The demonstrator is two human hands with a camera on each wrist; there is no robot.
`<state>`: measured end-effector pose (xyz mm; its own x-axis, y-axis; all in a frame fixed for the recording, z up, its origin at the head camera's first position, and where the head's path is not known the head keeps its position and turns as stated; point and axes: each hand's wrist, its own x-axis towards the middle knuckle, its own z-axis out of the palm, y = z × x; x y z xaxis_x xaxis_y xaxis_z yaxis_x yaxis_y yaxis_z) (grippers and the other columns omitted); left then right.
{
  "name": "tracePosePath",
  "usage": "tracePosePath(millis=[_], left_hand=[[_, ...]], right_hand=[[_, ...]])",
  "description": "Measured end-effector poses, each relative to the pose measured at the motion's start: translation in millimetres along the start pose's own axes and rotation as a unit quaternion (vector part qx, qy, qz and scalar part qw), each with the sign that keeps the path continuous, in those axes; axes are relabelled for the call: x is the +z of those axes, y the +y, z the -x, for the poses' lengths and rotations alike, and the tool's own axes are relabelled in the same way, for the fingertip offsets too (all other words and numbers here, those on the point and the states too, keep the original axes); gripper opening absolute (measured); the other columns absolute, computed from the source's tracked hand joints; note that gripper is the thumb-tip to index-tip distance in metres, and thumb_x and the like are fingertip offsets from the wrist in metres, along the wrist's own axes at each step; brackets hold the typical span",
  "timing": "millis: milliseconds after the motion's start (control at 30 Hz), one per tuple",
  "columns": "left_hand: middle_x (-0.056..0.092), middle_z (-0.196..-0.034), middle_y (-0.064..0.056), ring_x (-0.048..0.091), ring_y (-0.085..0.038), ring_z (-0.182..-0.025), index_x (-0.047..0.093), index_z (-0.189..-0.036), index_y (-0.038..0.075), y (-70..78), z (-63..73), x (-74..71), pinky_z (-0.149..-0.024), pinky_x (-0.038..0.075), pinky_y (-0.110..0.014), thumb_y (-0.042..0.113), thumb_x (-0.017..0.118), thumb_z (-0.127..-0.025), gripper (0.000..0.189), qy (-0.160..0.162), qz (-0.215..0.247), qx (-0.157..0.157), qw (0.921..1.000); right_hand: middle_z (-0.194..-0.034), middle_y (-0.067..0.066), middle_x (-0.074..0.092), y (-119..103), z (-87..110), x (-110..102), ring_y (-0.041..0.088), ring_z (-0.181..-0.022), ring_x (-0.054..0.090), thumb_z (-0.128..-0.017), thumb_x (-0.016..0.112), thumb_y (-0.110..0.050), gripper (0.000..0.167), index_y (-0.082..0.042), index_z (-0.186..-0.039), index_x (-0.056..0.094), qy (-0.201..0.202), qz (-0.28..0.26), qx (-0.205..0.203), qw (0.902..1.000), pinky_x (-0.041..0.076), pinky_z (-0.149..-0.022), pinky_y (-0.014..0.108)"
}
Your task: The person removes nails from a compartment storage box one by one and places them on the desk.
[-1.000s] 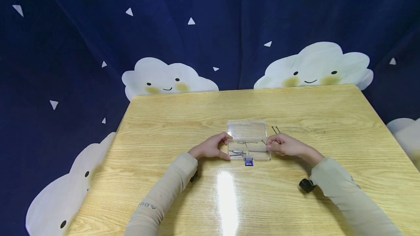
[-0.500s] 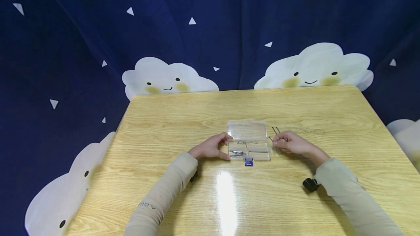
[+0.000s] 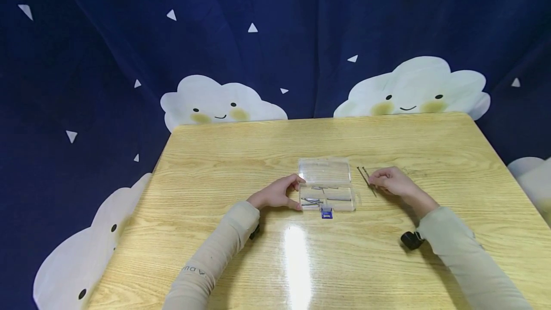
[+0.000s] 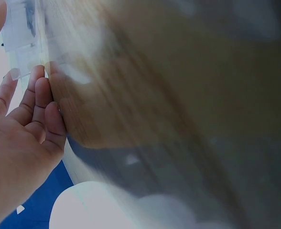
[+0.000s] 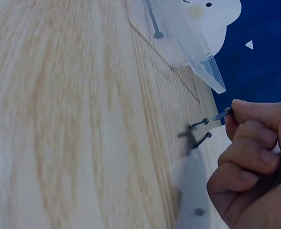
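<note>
A clear plastic box (image 3: 340,205) lies on the table with its lid (image 3: 325,170) folded back; a blue latch tab (image 3: 326,213) shows at its front. Several nails (image 3: 311,202) sit in its front left compartment, one in the front right, and thin pieces along the back. My left hand (image 3: 279,192) holds the box's left end between thumb and fingers. Right of the box, my right hand (image 3: 395,183) pinches a nail (image 5: 221,114) between thumb and index finger, its other fingers curled. Close by lie two more nails (image 5: 201,139) on the table.
The wooden table (image 3: 224,152) runs back to a dark blue curtain (image 3: 292,37) with printed clouds. A bright glare strip (image 3: 297,262) crosses the table's front. A black wrist camera (image 3: 412,240) hangs under the right sleeve.
My right hand has moved from the box's right edge further right and slightly back, by the loose nails, uncovering more of them. My left hand and the box stay in place.
</note>
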<state>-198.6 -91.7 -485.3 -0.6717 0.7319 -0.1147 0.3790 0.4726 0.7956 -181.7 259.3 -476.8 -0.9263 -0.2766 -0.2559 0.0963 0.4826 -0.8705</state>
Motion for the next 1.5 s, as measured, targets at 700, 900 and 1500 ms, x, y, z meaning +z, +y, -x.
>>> tracePosePath(millis=[700,900,1500], left_hand=[[0.046,-0.094,-0.005,0.041,-0.014,-0.083,0.046,-0.123,0.004,1.8,-0.8,0.9,-0.074,0.033,-0.022,0.015,0.079,-0.071,0.063,-0.007,-0.005,-0.012,0.9999],[0.046,-0.093,-0.004,0.040,-0.013,-0.081,0.046,-0.122,0.004,0.0,-1.4,1.3,-0.072,0.033,-0.022,0.016,0.079,-0.071,0.062,-0.008,-0.005,-0.010,0.9999],[0.046,-0.095,-0.004,0.042,-0.013,-0.086,0.046,-0.123,0.004,0.2,-0.5,-0.9,-0.077,0.035,-0.022,0.015,0.078,-0.072,0.062,-0.009,0.002,-0.012,0.9999]], right_hand=[[-0.044,-0.008,0.035,16,-16.4,-17,0.005,-0.036,0.025,-0.090,0.055,-0.015,0.033,0.014,-0.105,0.058,0.031,-0.018,0.079,0.9962,0.028,-0.040,0.023],[-0.045,-0.007,0.038,19,-21.7,-19,0.005,-0.037,0.029,-0.088,0.057,-0.013,0.027,0.011,-0.098,0.062,0.034,-0.027,0.083,0.9956,0.030,-0.040,0.024],[-0.048,-0.007,0.039,13,-20.8,-10,0.008,-0.043,0.033,-0.087,0.061,-0.026,0.030,0.002,-0.077,0.062,0.088,0.060,0.078,0.9912,0.033,-0.045,0.026]])
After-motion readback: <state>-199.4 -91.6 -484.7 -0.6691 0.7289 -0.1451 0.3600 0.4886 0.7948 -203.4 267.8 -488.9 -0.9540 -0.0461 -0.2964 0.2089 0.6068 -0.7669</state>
